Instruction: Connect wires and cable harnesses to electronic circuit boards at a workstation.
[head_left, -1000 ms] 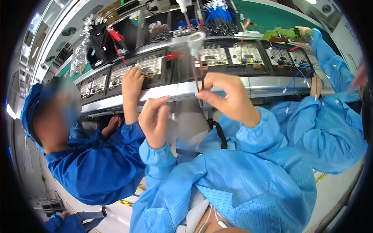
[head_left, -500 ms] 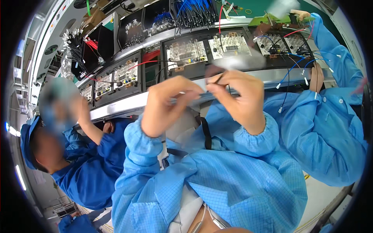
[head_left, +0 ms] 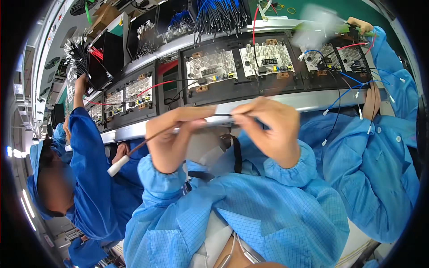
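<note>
A dark wire (head_left: 222,115) stretches between my two hands in front of my chest. My left hand (head_left: 172,131) pinches it between thumb and fingers, and its tail runs out past the wrist to a white connector (head_left: 118,165). At the wire's other end, the fingertips of my right hand (head_left: 273,127) are closed on it. Beyond my hands, a circuit board (head_left: 211,67) and a second circuit board (head_left: 268,58) with clear upright parts and a small display sit in a black tray (head_left: 219,91). A red wire (head_left: 254,27) rises from the second board.
Black bins hold blue wires (head_left: 219,15) and black wires (head_left: 76,56) at the back. A metal rail (head_left: 308,99) edges the bench. A co-worker in dark blue (head_left: 89,165) reaches in on the left; another in light blue (head_left: 362,165) works at the right among blue wires (head_left: 342,98).
My hands have lowered slightly, and the wire now shows drawn out between them with its white connector. The left co-worker's arm has reached up to the black wires.
</note>
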`<state>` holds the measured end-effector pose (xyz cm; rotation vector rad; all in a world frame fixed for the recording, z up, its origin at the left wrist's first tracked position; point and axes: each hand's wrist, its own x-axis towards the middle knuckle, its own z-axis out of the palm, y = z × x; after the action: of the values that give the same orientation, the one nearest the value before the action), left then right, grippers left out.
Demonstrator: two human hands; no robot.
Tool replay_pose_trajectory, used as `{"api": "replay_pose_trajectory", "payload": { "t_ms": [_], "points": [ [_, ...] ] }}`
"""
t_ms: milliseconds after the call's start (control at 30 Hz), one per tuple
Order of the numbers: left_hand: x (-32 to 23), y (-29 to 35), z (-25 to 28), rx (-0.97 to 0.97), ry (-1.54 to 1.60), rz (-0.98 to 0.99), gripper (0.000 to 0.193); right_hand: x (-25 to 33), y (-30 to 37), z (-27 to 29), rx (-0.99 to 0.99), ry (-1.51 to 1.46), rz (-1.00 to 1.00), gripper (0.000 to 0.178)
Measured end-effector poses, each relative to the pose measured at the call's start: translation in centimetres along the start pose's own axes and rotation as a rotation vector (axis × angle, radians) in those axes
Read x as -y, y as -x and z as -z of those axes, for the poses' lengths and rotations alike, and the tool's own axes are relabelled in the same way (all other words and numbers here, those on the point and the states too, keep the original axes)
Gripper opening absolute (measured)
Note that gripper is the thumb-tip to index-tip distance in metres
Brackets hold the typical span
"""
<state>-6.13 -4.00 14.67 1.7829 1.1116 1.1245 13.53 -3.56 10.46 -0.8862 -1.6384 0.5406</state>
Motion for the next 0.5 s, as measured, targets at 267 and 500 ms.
{"api": "replay_pose_trajectory", "payload": {
  "t_ms": [267,500],
  "points": [
    [0.9,-4.4,3.0,0.004,-0.363,0.042,0.019,-4.9,-0.8,4.0,-0.084,0.288,-0.164,0.006],
    [6.9,-6.5,1.0,-0.02,-0.483,-0.003,0.016,-9.5,-0.8,2.6,-0.067,0.377,-0.082,0.01]
  ]
}}
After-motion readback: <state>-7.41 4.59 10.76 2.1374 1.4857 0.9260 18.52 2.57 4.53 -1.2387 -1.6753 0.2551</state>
